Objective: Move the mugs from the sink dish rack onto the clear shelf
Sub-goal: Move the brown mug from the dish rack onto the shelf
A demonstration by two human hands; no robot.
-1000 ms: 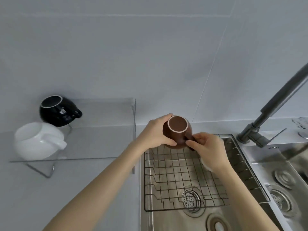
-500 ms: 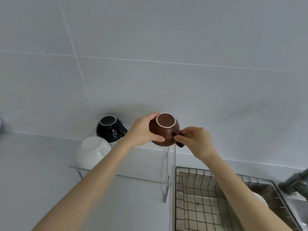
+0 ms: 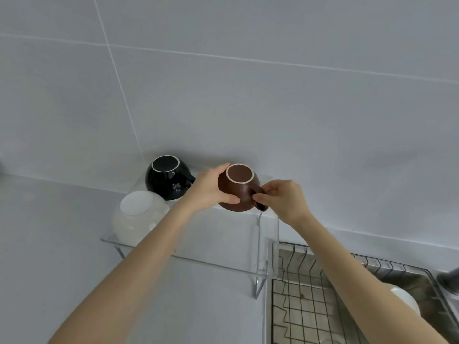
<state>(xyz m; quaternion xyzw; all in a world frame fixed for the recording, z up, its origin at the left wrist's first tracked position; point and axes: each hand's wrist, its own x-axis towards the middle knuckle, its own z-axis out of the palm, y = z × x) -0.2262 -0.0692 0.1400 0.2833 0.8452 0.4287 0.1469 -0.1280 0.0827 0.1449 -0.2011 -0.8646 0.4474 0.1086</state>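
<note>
An upside-down brown mug (image 3: 244,192) with a white foot ring is over the right part of the clear shelf (image 3: 223,244), near the wall. My left hand (image 3: 211,189) wraps its left side. My right hand (image 3: 283,199) pinches its handle on the right. Whether the mug touches the shelf I cannot tell. A black mug (image 3: 167,178) and a white mug (image 3: 137,214) stand upside down on the shelf's left part. Another white mug (image 3: 404,300) lies in the wire dish rack (image 3: 303,294), partly hidden by my right forearm.
The dish rack sits in a steel sink at the lower right, beside the shelf's right end. A dark faucet part (image 3: 449,281) shows at the right edge. Grey tiled wall rises behind; grey counter (image 3: 49,232) spreads left and under the shelf.
Both hands carried the brown mug up from the dish rack and leftward over the shelf. My view shifted left, so the shelf sits nearer the middle.
</note>
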